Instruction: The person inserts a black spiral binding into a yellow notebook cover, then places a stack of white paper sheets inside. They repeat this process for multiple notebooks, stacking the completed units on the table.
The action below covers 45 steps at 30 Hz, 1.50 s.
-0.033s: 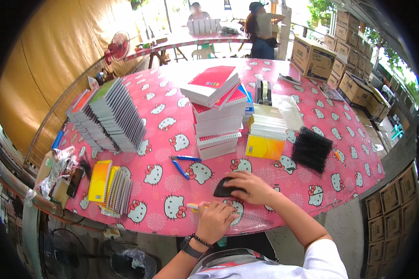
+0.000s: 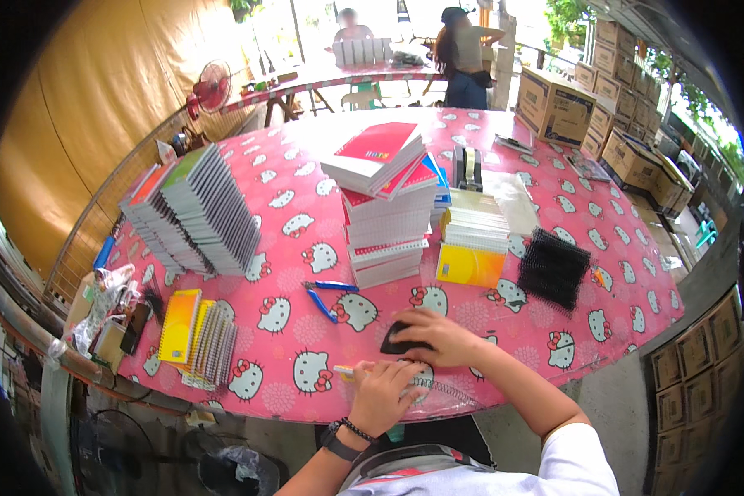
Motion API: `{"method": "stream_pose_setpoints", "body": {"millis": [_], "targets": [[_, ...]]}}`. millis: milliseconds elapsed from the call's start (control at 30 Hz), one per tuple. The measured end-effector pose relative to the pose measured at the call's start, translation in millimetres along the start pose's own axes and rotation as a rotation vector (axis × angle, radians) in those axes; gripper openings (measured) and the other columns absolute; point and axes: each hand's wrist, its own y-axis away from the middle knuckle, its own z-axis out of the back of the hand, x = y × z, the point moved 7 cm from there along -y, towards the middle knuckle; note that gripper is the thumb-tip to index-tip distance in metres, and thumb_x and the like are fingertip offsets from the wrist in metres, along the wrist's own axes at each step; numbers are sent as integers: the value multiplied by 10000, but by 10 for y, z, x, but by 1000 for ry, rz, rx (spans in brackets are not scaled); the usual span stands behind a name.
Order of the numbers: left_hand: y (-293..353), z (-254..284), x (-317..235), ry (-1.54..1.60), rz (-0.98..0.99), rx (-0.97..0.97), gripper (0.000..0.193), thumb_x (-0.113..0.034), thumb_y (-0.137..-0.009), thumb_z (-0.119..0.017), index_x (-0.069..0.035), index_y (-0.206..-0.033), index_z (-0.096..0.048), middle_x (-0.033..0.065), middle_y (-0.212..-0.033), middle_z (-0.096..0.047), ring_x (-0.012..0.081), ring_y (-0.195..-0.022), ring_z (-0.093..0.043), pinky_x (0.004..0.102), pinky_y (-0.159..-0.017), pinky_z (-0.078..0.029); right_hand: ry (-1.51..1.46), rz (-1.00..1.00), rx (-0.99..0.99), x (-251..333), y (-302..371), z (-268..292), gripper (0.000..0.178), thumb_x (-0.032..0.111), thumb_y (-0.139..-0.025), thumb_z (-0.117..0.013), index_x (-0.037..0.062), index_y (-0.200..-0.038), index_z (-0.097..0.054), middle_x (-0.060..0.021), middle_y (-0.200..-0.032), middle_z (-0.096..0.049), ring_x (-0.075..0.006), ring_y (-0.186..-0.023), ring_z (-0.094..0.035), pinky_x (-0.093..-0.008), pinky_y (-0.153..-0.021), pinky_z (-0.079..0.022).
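Near the front edge of the table, my left hand (image 2: 382,395) is closed over a small notebook (image 2: 345,371), held edge-on, with only a bit of its yellow and white end showing. From beside the fingers a thin spiral coil (image 2: 450,392) trails to the right. Just beyond, my right hand (image 2: 440,337) is curled over a dark rounded object (image 2: 401,339), whose kind I cannot make out; it lies close to the notebook. Blue-handled cutting pliers (image 2: 322,306) rest open further off to the left, touched by neither hand.
Tall stacked red notebooks (image 2: 384,231) stand ahead, beside yellow notebooks (image 2: 471,260) and a pile of black coils (image 2: 554,269). Left are grey-edged notebooks (image 2: 211,215) and coil-bound yellow ones (image 2: 198,339). A tape dispenser (image 2: 467,169) and carton (image 2: 554,103) sit farther back; two people are beyond.
My right hand has shifted slightly with the dark object. The coil's free end now curves down more toward the table edge. The left hand stays over the notebook.
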Motion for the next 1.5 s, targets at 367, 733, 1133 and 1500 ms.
{"method": "stream_pose_setpoints", "body": {"millis": [367,733,1133,1500], "targets": [[60,71,33,54,-91,55,170,-284,-819,-661,-157,-932,-661,-8,-916,-657,168,-908,-611,391,-855,-363,292,-72,395,-111,-8,-302,885,435,-600,-784,318,-1399,-421,-144,-1241,-486,-347,-1125,-457,-502,-934,-385],[47,137,63,154,-85,37,205,-306,-801,-684,-134,-906,-645,-5,-918,-652,172,-873,-619,377,-822,-383,220,-186,396,-102,68,-299,957,437,-534,-834,246,-1378,-425,-160,-1147,-468,-365,-1095,-459,-470,-909,-399],[222,-22,319,272,-115,257,230,-262,-794,-684,-146,-990,-652,20,-1001,-654,201,-981,-601,427,-939,-379,152,-306,67,-245,371,-212,770,457,-611,-789,132,-1260,-534,-267,-1362,-375,-455,-1246,-370,-522,-1026,-340],[273,114,416,30,-67,-14,257,-353,-682,-739,-161,-821,-640,-33,-801,-592,149,-917,-552,519,-1052,-191,-811,-373,-105,-24,701,-174,625,535,-717,-671,-6,-1030,-658,-202,-1111,-589,-307,-1119,-527,-393,-959,-397]]}}
